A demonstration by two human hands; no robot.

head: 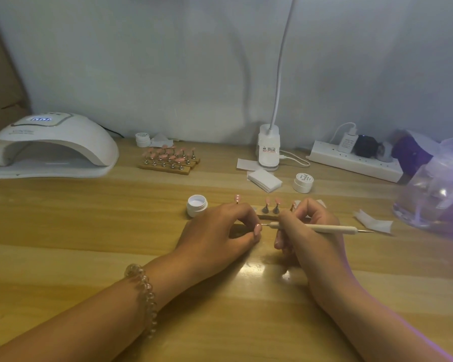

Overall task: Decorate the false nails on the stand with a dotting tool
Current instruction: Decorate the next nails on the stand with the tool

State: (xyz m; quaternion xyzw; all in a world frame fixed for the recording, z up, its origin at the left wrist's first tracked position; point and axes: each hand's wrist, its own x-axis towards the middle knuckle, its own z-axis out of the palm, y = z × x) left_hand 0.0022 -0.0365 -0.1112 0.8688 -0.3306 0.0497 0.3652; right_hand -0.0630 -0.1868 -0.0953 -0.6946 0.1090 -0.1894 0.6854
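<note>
So the slim cream-coloured dotting tool with metal tips at both ends (315,228) is pinched in the right hand (309,231), lying almost flat, its working tip aimed left at a small pink false nail (258,229) that the left hand (217,231) is closed around at the fingertips. Whether that nail is still on its little holder I can't tell, the fingers hide it.

The wooden strip stand (268,216) sits just behind both hands on the pale wooden tabletop (89,231), with a couple more pink nails on pegs showing between them. An open round white jar (197,205) is just left of the stand.

Handling-wise, my guess: these nails are featherlight thin plastic, glossy and slippery, so they'll skate or flip if you press. Better to grip by the side edges or the peg, never the painted face. The tool looks stiff and light; hold it near the front like a pencil and rest your wrists on the tabletop to kill the shake.
</note>
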